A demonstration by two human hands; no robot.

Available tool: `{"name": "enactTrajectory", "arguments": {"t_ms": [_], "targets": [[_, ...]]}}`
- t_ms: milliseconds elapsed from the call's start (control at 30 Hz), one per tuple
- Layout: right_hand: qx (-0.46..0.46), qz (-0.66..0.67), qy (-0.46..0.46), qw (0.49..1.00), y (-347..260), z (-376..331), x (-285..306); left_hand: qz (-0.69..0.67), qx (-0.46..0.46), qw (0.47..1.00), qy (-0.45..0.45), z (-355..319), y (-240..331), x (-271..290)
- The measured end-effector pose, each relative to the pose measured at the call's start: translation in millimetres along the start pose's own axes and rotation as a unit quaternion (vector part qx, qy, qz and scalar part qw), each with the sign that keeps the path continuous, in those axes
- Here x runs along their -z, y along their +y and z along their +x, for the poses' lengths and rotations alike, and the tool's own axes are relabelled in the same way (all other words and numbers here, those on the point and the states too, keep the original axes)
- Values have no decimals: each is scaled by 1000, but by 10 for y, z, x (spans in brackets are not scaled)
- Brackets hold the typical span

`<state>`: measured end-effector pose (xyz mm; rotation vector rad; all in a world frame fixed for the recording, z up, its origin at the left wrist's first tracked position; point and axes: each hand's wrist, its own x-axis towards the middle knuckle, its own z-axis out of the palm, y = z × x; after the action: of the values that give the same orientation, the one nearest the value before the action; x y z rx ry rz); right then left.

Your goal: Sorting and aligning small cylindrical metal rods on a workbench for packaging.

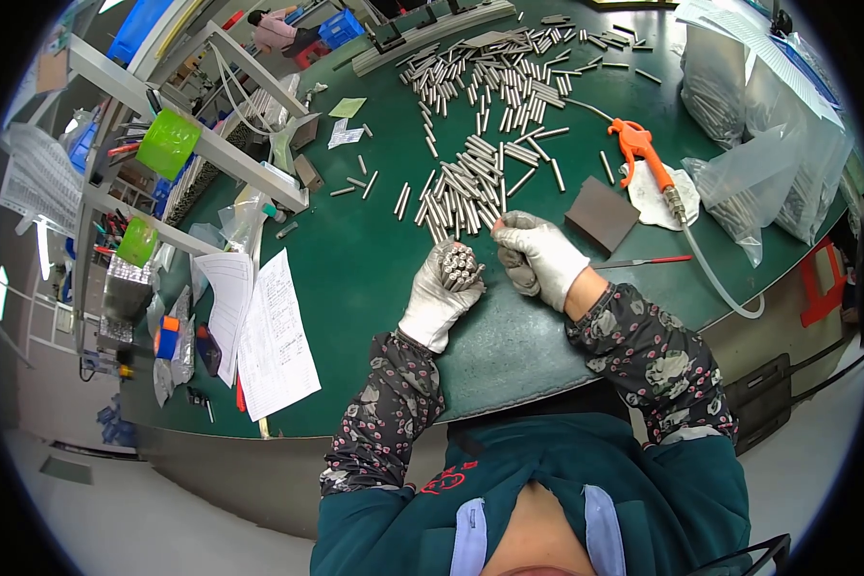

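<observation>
My left hand (436,294), in a white glove with bare fingertips, is closed around a bundle of short metal pins (461,269), their round ends facing up. Just to its right, my gloved right hand (540,257) has its thumb and fingers pinched together; what they hold, if anything, is hidden. Right beyond both hands lies a loose heap of steel pins (468,187) on the green table (374,264). A larger spread of similar pins (499,72) covers the far part of the table.
Right of my hands are a brown block (602,216), a thin red-handled tool (643,261) and an orange air gun (641,154) on a white cloth (664,200). Plastic bags of pins (734,187) stand far right. Written sheets (274,336) and a white shelf frame (230,154) are at left.
</observation>
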<state>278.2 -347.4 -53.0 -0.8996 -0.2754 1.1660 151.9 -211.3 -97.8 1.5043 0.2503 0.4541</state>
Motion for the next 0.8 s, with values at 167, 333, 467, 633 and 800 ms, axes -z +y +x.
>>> {"name": "enactTrajectory", "arguments": {"t_ms": [167,333,467,633,800], "targets": [[-2,-77,11,997,20,-16,0,-12,9,1000,-10,-15,-4,19],[123,-303,13,945,104,0,-37,41,15,999,-12,-26,2,21],[105,-317,17,942,82,-12,-41,46,-7,999,-26,-33,-32,30],[136,-356,4,925,106,5,-38,65,-43,996,-33,-32,-80,59],[133,-344,1,929,118,20,-13,91,-29,995,-34,-21,-48,33]]}}
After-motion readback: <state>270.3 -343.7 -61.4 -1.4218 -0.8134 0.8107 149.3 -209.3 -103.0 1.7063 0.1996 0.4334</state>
